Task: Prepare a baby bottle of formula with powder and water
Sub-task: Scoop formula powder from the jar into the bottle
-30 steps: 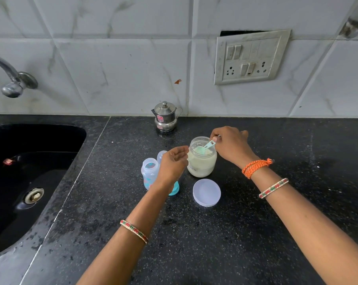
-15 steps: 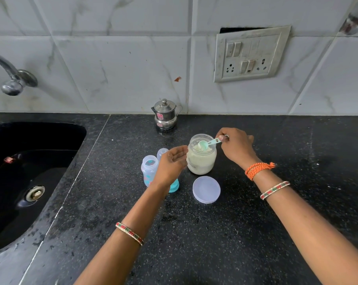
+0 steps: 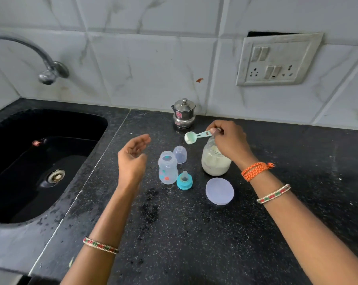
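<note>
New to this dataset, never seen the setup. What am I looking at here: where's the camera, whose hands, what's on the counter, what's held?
There is no robot: a person works with bare hands, and the one camera sits on their head, looking forward and down.

The right hand pinches the handle of a green scoop with powder in its bowl, lifted above the open powder jar. The left hand is open and holds nothing.

On the black counter stand the open baby bottle, its clear cap, the teal teat ring, the jar's lid lying flat, and a small steel pot by the wall. A sink is at the left.
</note>
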Available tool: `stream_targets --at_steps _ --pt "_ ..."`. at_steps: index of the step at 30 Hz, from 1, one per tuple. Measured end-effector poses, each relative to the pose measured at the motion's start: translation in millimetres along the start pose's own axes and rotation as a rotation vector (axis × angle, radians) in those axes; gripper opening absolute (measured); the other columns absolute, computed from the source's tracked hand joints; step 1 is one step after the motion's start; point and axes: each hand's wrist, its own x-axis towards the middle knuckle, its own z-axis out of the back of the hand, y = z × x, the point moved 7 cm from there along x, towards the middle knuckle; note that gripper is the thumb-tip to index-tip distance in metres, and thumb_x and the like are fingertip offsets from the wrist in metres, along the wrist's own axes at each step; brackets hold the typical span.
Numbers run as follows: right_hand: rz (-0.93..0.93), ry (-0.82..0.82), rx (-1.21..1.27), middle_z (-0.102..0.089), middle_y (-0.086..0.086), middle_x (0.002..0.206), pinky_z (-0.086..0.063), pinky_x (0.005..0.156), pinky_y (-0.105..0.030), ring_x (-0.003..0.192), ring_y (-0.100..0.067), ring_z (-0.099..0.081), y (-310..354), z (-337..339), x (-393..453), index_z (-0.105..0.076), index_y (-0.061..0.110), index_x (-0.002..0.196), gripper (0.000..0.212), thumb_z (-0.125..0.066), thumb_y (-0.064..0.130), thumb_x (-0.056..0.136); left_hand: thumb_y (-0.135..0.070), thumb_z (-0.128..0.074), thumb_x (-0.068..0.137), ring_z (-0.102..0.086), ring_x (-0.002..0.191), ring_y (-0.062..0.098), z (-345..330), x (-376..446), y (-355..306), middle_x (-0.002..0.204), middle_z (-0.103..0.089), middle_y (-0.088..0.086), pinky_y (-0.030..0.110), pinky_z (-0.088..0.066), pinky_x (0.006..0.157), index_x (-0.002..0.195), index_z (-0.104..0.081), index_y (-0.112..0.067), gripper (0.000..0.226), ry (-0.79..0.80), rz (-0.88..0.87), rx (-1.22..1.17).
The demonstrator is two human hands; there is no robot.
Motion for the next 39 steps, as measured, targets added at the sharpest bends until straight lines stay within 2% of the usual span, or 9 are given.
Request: stream_targets --at_steps 4,9,14,20,25,27,32,35,39 --pt "0.072 0.042 -0.046 -0.054 0.011 0.067 -0.026 0.078 -0.035 0.079 -0.016 -0.049 21 -35 -5 -0.067 0.02 0.086 0.025 -0.045 0.009 0.093 0.023 -0.044 0.076 -0.054 0.114 0.009 9 -11 38 0.123 -0.06 -0.001 0.037 -0.043 0.105 0.124 -0.058 -0.011 0.06 0.084 0.127 0.117" --pt "0.164 0.041 -0.121 -0.058 0.005 0.082 -0.02 0.074 -0.033 0.078 -0.013 -0.045 35 -52 -10 -0.065 0.022 0.087 0.027 -0.043 0.007 0.093 0.014 -0.059 0.079 -0.044 0.13 0.019 0 -18 62 0.136 -0.051 0.007 0.043 -0.038 0.109 0.132 -0.048 -0.011 0.06 0.236 0.158 0.162" --pt "0.32 -0.001 -0.273 -0.055 -0.001 0.087 -0.018 0.074 -0.032 0.078 -0.017 -0.046 47 -56 -19 -0.066 0.02 0.093 0.023 -0.05 0.003 0.089 0.008 -0.062 0.08 -0.043 0.127 0.01 -10 -16 64 0.136 -0.05 0.003 0.03 -0.04 0.102 0.135 -0.045 -0.015 0.062 0.289 0.089 0.225" --pt "0.585 -0.085 -0.506 -0.052 -0.005 0.082 -0.027 0.071 -0.035 0.077 -0.023 -0.049 62 -60 -42 -0.069 0.014 0.091 0.022 -0.058 -0.002 0.08 -0.01 -0.072 0.08 -0.043 0.127 0.008 -27 -10 68 0.14 -0.048 -0.001 0.036 -0.038 0.107 0.14 -0.04 -0.015 0.068 0.326 0.035 0.243" --pt "0.769 -0.127 -0.579 -0.053 -0.006 0.075 -0.042 0.066 -0.035 0.068 -0.024 -0.051 64 -62 -67 -0.069 0.011 0.084 0.04 -0.03 0.005 0.079 -0.02 -0.077 0.076 -0.054 0.115 0.008 -39 -5 66 0.124 -0.059 -0.008 0.03 -0.043 0.096 0.129 -0.049 -0.023 0.06 0.319 -0.055 0.26" --pt "0.798 -0.158 -0.602 -0.055 -0.005 0.077 -0.043 0.068 -0.035 0.069 -0.024 -0.053 62 -62 -71 -0.07 0.012 0.088 0.039 -0.033 0.005 0.08 -0.02 -0.078 0.075 -0.057 0.111 0.009 -40 -5 66 0.119 -0.062 -0.01 0.033 -0.049 0.094 0.125 -0.052 -0.024 0.056 0.31 -0.071 0.236" --pt "0.816 -0.223 -0.607 -0.058 -0.005 0.08 -0.042 0.073 -0.037 0.072 -0.024 -0.054 58 -60 -73 -0.071 0.014 0.091 0.028 -0.052 0.002 0.075 -0.022 -0.079 0.075 -0.058 0.108 0.009 -38 -6 67 0.116 -0.062 -0.015 0.016 -0.046 0.085 0.121 -0.053 -0.032 0.054 0.292 -0.093 0.227" --pt "0.81 -0.242 -0.606 -0.058 -0.005 0.081 -0.033 0.077 -0.039 0.074 -0.024 -0.053 59 -59 -74 -0.07 0.015 0.093 0.032 -0.042 0.006 0.08 -0.022 -0.079 0.075 -0.058 0.107 0.011 -38 -5 66 0.118 -0.063 -0.012 0.025 -0.047 0.089 0.121 -0.053 -0.031 0.053 0.292 -0.094 0.226" --pt "0.798 -0.23 -0.639 -0.058 -0.004 0.081 -0.033 0.08 -0.041 0.074 -0.024 -0.054 60 -60 -74 -0.071 0.016 0.09 0.032 -0.042 0.006 0.079 -0.021 -0.079 0.075 -0.06 0.105 0.008 -37 -5 66 0.117 -0.064 -0.012 0.015 -0.046 0.085 0.12 -0.053 -0.031 0.052 0.295 -0.097 0.207"
